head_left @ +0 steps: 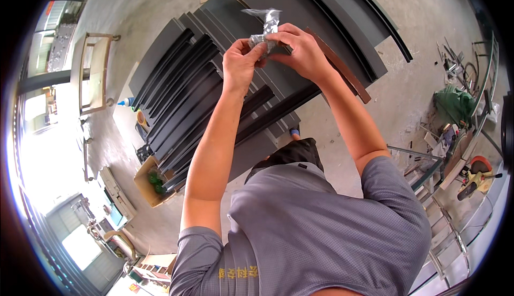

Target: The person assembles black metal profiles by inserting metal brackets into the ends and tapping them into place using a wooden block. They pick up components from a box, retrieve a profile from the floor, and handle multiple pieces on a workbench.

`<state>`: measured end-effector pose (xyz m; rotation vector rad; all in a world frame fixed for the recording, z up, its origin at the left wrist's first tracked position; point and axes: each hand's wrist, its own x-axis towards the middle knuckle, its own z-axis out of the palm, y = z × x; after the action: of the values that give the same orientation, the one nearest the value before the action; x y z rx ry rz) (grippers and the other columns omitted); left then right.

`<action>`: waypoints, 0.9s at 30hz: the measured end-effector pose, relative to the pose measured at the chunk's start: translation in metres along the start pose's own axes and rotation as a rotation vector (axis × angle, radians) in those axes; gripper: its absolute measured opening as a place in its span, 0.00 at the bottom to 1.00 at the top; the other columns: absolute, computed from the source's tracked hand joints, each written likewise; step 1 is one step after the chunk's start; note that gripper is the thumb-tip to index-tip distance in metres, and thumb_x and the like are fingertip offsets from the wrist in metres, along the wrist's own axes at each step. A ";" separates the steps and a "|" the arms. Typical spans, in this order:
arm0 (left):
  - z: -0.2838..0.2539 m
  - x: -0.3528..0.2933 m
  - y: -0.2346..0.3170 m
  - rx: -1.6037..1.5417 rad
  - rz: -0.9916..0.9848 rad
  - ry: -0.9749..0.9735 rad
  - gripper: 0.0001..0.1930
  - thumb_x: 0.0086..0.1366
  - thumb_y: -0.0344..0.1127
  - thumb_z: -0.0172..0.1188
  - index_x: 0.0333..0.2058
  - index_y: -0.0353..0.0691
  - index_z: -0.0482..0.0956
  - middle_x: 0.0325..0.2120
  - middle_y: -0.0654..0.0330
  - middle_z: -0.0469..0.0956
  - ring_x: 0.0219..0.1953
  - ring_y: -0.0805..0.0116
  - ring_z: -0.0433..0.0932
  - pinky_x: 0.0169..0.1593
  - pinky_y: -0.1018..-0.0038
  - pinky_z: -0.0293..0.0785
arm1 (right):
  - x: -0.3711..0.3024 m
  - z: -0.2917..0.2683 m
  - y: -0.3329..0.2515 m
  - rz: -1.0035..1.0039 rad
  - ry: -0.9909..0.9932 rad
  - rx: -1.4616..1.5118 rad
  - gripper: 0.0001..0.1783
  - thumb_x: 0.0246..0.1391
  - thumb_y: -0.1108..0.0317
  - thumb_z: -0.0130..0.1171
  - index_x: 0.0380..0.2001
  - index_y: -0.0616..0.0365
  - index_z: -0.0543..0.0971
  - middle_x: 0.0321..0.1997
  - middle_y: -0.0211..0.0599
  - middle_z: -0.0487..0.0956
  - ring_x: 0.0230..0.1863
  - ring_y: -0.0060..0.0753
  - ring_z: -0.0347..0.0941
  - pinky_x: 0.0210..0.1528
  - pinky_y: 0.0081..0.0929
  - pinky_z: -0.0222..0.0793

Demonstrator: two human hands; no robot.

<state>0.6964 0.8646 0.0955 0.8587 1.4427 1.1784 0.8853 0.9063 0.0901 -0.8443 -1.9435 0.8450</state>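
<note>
Both my arms reach forward over dark grey panels (235, 20). Between my hands is a small clear plastic bag (271, 21), crinkled and shiny, its loose end sticking up; what lies inside cannot be made out. My left hand (241, 63) pinches the bag's lower part between thumb and fingers. My right hand (300, 49) grips the bag from the right, its fingers curled over it. Just past my right wrist lies a narrow brown strip (342, 71) on the panels.
Long black strips (184, 90) are laid side by side to the left. A cardboard box (147, 186) with green items and a roll of tape (141, 118) stand at their left ends. A wheeled trolley (96, 76) is farther left. Scrap and a green sack (454, 103) lie at right.
</note>
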 end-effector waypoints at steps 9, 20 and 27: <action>-0.012 0.006 -0.011 -0.247 0.005 -0.161 0.11 0.71 0.33 0.67 0.45 0.30 0.85 0.38 0.61 0.86 0.36 0.74 0.82 0.44 0.74 0.80 | 0.008 0.005 0.030 0.322 0.074 0.570 0.08 0.59 0.70 0.68 0.37 0.65 0.87 0.36 0.29 0.83 0.35 0.23 0.76 0.39 0.22 0.72; -0.007 0.003 -0.012 -0.378 0.071 0.054 0.07 0.71 0.28 0.64 0.44 0.34 0.86 0.35 0.63 0.85 0.37 0.75 0.83 0.43 0.74 0.82 | 0.008 0.005 0.039 0.661 -0.185 0.679 0.10 0.57 0.68 0.70 0.39 0.62 0.85 0.33 0.28 0.83 0.37 0.22 0.76 0.43 0.23 0.73; -0.013 0.003 0.000 0.038 0.209 -0.130 0.12 0.65 0.24 0.68 0.47 0.34 0.85 0.37 0.64 0.85 0.38 0.79 0.80 0.45 0.82 0.76 | 0.013 -0.001 0.022 0.420 -0.356 0.618 0.20 0.62 0.62 0.69 0.52 0.63 0.82 0.39 0.27 0.83 0.40 0.23 0.76 0.46 0.25 0.74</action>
<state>0.6834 0.8650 0.0947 1.1134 1.2965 1.2283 0.8858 0.9288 0.0787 -0.7573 -1.6398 1.8337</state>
